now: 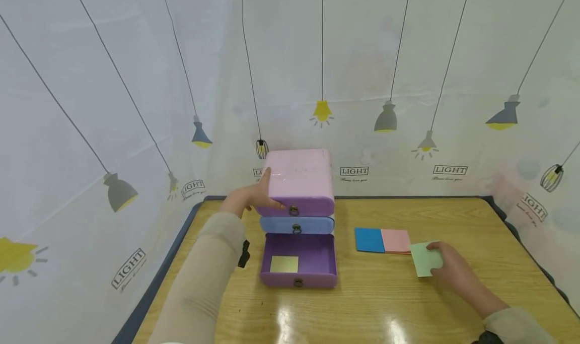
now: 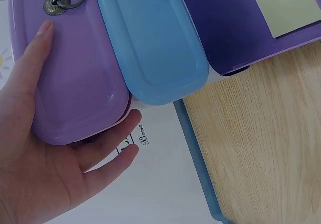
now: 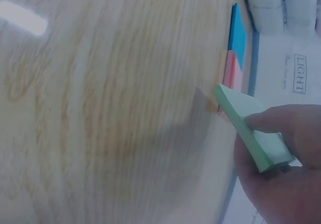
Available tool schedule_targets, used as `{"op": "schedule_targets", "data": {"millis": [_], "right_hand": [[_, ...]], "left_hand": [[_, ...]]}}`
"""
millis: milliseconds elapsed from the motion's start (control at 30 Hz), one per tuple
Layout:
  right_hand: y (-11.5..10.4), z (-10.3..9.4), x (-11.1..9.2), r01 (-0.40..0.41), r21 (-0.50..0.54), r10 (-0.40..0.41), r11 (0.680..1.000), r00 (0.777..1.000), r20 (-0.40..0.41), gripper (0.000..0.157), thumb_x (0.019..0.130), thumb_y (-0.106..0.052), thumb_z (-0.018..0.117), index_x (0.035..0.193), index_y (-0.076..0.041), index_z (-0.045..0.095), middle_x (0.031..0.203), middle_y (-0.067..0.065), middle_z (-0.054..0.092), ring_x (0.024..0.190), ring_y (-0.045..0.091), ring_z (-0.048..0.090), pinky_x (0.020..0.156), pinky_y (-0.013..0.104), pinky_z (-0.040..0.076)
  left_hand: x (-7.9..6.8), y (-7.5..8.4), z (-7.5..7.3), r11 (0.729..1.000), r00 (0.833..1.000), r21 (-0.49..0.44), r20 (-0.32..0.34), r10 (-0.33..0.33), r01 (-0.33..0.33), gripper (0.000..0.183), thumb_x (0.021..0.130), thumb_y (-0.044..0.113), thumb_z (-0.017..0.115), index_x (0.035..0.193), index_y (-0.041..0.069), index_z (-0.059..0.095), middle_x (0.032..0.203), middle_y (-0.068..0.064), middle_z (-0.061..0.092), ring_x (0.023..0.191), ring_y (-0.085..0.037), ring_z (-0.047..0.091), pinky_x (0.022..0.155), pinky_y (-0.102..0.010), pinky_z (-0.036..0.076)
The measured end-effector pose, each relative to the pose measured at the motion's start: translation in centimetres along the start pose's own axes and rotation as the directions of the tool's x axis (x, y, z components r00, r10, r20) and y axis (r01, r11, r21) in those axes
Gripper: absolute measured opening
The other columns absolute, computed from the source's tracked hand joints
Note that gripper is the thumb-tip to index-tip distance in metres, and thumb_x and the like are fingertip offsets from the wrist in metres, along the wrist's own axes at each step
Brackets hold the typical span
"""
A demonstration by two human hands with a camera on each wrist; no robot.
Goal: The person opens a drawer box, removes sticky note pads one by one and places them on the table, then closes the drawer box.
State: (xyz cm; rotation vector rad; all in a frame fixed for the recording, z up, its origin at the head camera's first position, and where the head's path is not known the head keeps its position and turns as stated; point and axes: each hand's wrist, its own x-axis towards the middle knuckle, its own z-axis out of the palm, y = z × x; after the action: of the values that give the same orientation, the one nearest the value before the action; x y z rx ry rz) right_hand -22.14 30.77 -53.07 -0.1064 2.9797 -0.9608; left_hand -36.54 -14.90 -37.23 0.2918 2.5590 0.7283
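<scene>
A small pink-topped drawer cabinet stands at the back of the table. My left hand rests on its upper left corner, one digit laid straight across the purple top drawer near the ring pull. Two other fingers extend past the drawer's side. Below the closed blue drawer, the purple bottom drawer is pulled out and holds a yellow sticky note pad. To the right, my right hand pinches a light green sticky note pad by its edge, tilted above the table.
A blue sticky note pad and a pink one lie side by side right of the cabinet, with an orange edge showing under the pink. Wood-grain table surrounds them. A white printed sheet hangs behind.
</scene>
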Motion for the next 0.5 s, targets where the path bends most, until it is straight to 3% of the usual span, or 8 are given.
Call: {"op": "schedule_targets", "data": {"millis": [300, 500], "right_hand": [[2.9, 0.7, 0.8, -0.038, 0.026, 0.039, 0.999, 0.999, -0.032, 0.055, 0.071, 0.005, 0.065, 0.119, 0.015, 0.039, 0.120, 0.040, 0.033, 0.111, 0.054, 0.030, 0.086, 0.062, 0.031], [4.4, 0.9, 1.7, -0.041, 0.046, 0.041, 0.998, 0.999, -0.002, 0.071, 0.069, -0.013, 0.076, 0.120, 0.018, 0.036, 0.119, 0.042, 0.032, 0.108, 0.054, 0.031, 0.086, 0.062, 0.029]], "left_hand": [[0.0, 0.0, 0.0, 1.000, 1.000, 0.012, 0.005, -0.014, 0.014, 0.124, 0.069, 0.047, 0.073, 0.137, 0.023, -0.029, 0.148, -0.012, -0.004, 0.120, -0.038, 0.033, 0.076, -0.049, 0.044], [-0.1, 0.1, 0.0, 1.000, 1.000, 0.013, 0.005, -0.008, 0.008, 0.123, 0.070, 0.046, 0.072, 0.137, 0.023, -0.029, 0.149, -0.011, -0.007, 0.121, -0.038, 0.032, 0.077, -0.049, 0.044]]}}
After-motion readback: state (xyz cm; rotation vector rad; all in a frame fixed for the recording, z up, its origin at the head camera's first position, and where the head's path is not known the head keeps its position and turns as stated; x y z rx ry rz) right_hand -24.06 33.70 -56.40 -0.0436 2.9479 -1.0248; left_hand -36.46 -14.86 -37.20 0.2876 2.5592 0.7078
